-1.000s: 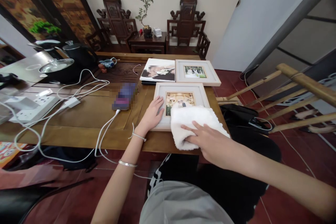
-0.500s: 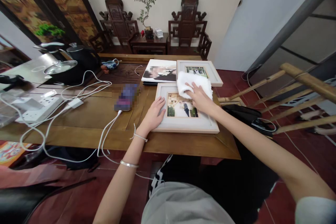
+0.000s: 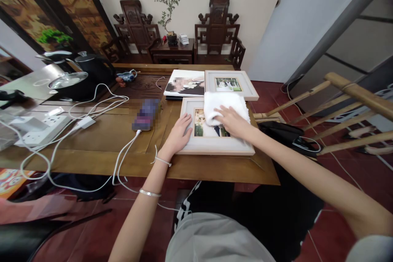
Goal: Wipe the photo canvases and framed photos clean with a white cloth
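A pale wooden picture frame (image 3: 211, 146) with a wide white mat lies flat near the table's front edge. My left hand (image 3: 179, 134) rests on its left edge, fingers stretched out. A folded, fluffy white cloth (image 3: 222, 101) is under my right hand (image 3: 232, 122), which holds it against the upper right of the frame. The cloth covers part of the photo (image 3: 199, 126). Just behind lie a second pale frame (image 3: 250, 88) with an outdoor photo and a white-bordered photo panel (image 3: 184, 84), its picture partly blurred out.
To the left a phone (image 3: 145, 116) is plugged into a white cable, near a power strip (image 3: 46, 131) and tangled cords. A lidded pot (image 3: 72, 88) and a black kettle (image 3: 90, 67) stand farther back. A bamboo rack (image 3: 353, 86) is at the right.
My right hand has moved the white cloth downward over the near frame, uncovering the far frame's photo and covering more of the near one. My left hand stays on the frame's edge.
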Motion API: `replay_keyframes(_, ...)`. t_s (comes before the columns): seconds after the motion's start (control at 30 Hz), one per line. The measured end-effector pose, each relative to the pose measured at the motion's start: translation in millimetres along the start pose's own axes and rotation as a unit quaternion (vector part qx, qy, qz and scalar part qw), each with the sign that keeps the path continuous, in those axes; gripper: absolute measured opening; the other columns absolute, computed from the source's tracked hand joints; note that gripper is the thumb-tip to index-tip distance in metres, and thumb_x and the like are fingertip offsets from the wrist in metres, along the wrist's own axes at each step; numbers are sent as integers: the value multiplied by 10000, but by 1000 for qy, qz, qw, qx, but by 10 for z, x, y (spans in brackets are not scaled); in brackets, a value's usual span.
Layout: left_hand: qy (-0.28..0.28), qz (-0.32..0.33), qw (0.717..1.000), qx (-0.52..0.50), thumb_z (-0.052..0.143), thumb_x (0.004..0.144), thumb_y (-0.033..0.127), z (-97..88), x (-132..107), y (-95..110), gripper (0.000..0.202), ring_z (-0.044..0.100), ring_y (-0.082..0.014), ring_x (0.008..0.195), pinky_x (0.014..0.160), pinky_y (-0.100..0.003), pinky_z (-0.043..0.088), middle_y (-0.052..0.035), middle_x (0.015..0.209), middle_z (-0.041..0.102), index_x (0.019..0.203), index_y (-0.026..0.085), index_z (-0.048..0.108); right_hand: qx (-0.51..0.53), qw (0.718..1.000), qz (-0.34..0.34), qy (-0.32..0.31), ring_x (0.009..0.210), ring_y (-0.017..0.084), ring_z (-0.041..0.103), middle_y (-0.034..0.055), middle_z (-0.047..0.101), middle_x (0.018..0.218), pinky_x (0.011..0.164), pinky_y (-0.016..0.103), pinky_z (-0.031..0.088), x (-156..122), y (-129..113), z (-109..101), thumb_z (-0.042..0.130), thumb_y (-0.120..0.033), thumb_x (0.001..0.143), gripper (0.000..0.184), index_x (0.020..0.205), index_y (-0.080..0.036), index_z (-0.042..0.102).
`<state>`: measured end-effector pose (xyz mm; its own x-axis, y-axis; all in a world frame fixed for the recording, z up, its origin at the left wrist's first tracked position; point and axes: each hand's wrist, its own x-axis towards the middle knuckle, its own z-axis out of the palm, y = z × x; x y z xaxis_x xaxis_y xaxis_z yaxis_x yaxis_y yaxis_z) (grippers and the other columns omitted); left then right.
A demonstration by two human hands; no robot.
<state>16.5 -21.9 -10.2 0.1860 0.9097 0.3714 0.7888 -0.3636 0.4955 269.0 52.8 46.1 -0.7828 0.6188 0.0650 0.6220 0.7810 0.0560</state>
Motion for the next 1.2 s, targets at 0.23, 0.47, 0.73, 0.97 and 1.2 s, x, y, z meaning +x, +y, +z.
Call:
replay_keyframes(0.23,5,6,1000,6,432,970,272,19,-3,-7,462,365,-294,1471,1219,-532,304,-161,1488,523,1390,111,538,108,992,-59,-42,1443,320,372,120,465,1536,1163,557,339,-920,-564,-241,394,68,747,686,1357,-176,590)
replay_keyframes(0.47,-4,-1,1000,10,422,970,274,-2,0,23,471,357,-283,1477,1227,-517,293,-159,1498,512,1394,101,531,125,988,-62,-73,1448,333,361,120,456,1543,1152,568,357,-1036,-730,-382,437,51,699,719,1362,-185,583)
replay_keyframes(0.73,-4,-9,1000,3,427,962,260,-10,0,46,472,353,-292,1478,1228,-518,290,-170,1499,509,1389,91,540,40,999,-1,13,1487,359,261,153,352,1600,1167,624,261,-180,-83,-17,402,75,736,705,1391,-148,536)
replay_keyframes(0.97,-7,-12,1000,1,426,967,274,-31,-2,61,470,351,-294,1479,1219,-537,300,-147,1510,502,1401,131,535,-12,999,29,41,1478,424,230,139,309,1623,1090,715,278,431,369,74,386,68,729,759,1448,-158,472)
replay_keyframes(1.2,-5,-11,1000,2,429,963,271,-24,0,63,472,351,-293,1479,1227,-524,294,-150,1506,507,1395,117,538,10,998,-47,-44,1481,394,252,151,371,1590,1101,688,296,-119,6,-54,359,91,745,698,1368,-142,571)
